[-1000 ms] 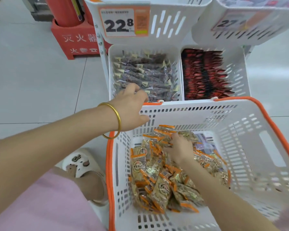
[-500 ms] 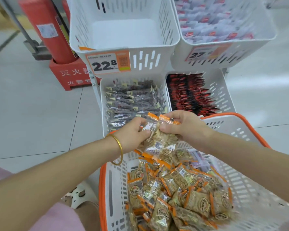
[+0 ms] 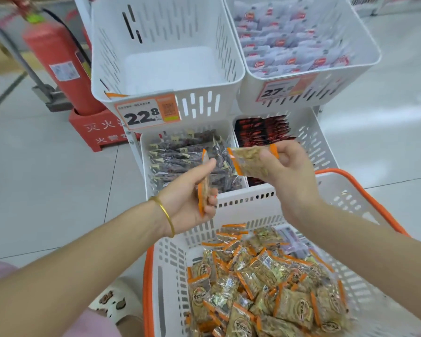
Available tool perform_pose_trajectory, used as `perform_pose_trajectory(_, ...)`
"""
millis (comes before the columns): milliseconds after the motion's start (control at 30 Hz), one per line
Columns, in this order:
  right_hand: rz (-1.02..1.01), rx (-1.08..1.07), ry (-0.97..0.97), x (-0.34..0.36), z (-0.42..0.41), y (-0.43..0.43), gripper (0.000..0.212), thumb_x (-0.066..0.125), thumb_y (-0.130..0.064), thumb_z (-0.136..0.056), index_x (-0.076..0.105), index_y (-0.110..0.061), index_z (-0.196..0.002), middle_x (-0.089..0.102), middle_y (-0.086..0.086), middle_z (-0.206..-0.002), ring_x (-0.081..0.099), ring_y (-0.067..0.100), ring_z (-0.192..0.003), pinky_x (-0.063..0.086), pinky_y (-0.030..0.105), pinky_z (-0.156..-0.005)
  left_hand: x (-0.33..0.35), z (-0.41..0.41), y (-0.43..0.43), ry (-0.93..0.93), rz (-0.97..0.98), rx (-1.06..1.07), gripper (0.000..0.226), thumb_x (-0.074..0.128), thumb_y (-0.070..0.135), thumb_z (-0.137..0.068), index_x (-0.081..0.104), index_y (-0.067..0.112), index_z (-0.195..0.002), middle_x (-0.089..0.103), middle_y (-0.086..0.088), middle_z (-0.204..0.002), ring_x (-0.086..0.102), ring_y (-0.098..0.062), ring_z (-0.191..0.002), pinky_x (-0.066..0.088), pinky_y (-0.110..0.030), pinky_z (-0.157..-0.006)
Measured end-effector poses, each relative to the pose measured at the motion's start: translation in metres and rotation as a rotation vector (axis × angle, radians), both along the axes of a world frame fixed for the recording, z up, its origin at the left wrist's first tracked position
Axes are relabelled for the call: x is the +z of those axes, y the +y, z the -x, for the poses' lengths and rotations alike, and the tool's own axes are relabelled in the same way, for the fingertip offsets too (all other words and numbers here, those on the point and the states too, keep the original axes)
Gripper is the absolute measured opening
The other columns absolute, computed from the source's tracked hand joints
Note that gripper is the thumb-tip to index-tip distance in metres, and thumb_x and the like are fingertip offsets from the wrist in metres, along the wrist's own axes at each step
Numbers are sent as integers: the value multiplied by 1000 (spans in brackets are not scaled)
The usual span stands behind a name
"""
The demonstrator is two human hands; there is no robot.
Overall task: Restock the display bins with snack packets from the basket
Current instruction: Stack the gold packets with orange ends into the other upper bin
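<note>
Orange-edged snack packets (image 3: 260, 288) heap in the white basket (image 3: 175, 263); two held packets (image 3: 249, 164) hang before the display bins (image 3: 204, 103).

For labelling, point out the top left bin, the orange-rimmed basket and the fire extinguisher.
top left bin (image 3: 156, 25), head view, back wall.
orange-rimmed basket (image 3: 148, 288), head view, left rim.
fire extinguisher (image 3: 58, 52), head view, red body.

I see left hand (image 3: 192, 190) gripping a snack packet (image 3: 205, 178) edge-on, right hand (image 3: 289, 171) pinching a second packet (image 3: 249, 162) flat, both over the basket (image 3: 248, 207) far rim. Loose packets (image 3: 265, 288) heaped inside. Upper-left bin (image 3: 204, 103) front carries 22.8 price tag (image 3: 146, 114).
</note>
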State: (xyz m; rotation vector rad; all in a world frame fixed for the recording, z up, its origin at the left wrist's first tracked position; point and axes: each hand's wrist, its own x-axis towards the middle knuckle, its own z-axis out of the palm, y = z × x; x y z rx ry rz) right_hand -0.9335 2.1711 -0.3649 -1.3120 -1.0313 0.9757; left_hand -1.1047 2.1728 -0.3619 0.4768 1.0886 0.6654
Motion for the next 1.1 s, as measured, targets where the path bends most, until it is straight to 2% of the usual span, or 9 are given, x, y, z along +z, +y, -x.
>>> perform_pose_trajectory(67, -162, 182, -51, 2, 17, -13, 22, 59, -3, -89, 54, -23, -80, 69, 2, -102, 66, 18, -97, 55, 36, -84, -1, 0, 3, -132, -34, 63, 33, 54, 42, -88, 59, 13, -102, 55, -11, -94, 56, -22, -78, 52, -32, -71)
perform_pose_trajectory(133, -248, 382, -241, 0, 26, -23, 20, 63, -1, -85, 57, -21, -85, 64, -9, -115, 58, 0, -109, 46, 14, -87, 2, 2, 4, -223, -95, 91, 36, 43, 35, -94, 68, 9, -101, 61, -14, -104, 59, -27, -93, 45, -40, -93)
perform_pose_trajectory(233, -295, 583, -494, -8, 23, -28, 28, 58, -3, -77, 55, -20, -100, 54, -12, -130, 42, -9, -123, 31, 4, -95, 6, 7, 4, -302, -122, 71, 46, 47, 41, -87, 69, 4, -103, 64, -15, -100, 59, -28, -92, 42, -39, -92)
perform_pose_trajectory(333, -242, 642, -343, -4, 23, -29, 32, 43, 1, -70, 46, -17, -96, 54, -18, -125, 46, -4, -122, 39, 13, -96, 6, 10, 3, -170, -160, 35, 42, 52, 33, -85, 62, 2, -111, 61, -15, -95, 58, -26, -85, 46, -37, -84)
perform_pose_trajectory(433, -258, 456, -139, 2, 23, -21, 36, 39, 8, -68, 44, -20, -90, 57, -1, -108, 58, 9, -107, 51, 28, -91, 8, 8, 2, -151, -122, 82, 33, 53, 18, -82, 61, 2, -110, 64, -14, -98, 60, -24, -85, 48, -35, -85)
perform_pose_trajectory(500, -237, 282, -209, 6, 19, -11, 40, 43, 9, -75, 45, -27, -92, 54, -2, -103, 58, 11, -100, 51, 28, -82, 9, 8, 3, -157, -115, 111, 31, 55, 16, -82, 62, 3, -109, 67, -12, -98, 63, -24, -86, 51, -34, -85)
perform_pose_trajectory(700, 77, 407, -174, 4, 9, 0, 55, 61, -27, -90, 35, -34, -137, 52, -7, -115, 64, 12, -82, 58, 34, -69, 15, 6, 1, -113, -215, 18, 38, 56, 16, -82, 60, 6, -119, 68, -13, -108, 65, -25, -90, 52, -34, -79)
perform_pose_trajectory(833, 115, 401, -244, 4, 6, 4, 40, 71, -21, -82, 52, -27, -117, 62, 4, -105, 66, 17, -78, 57, 32, -61, 16, 5, 1, -30, -244, -22, 46, 61, 22, -78, 59, 5, -120, 66, -15, -111, 64, -25, -90, 55, -34, -75)
perform_pose_trajectory(1100, 239, 357, 14, 8, 0, 10, 32, 73, -8, -78, 49, -11, -98, 61, 10, -106, 70, 24, -70, 59, 34, -61, 27, 13, 7, -172, -244, -31, 37, 55, 22, -84, 60, 1, -115, 67, -19, -112, 66, -31, -97, 56, -40, -81)
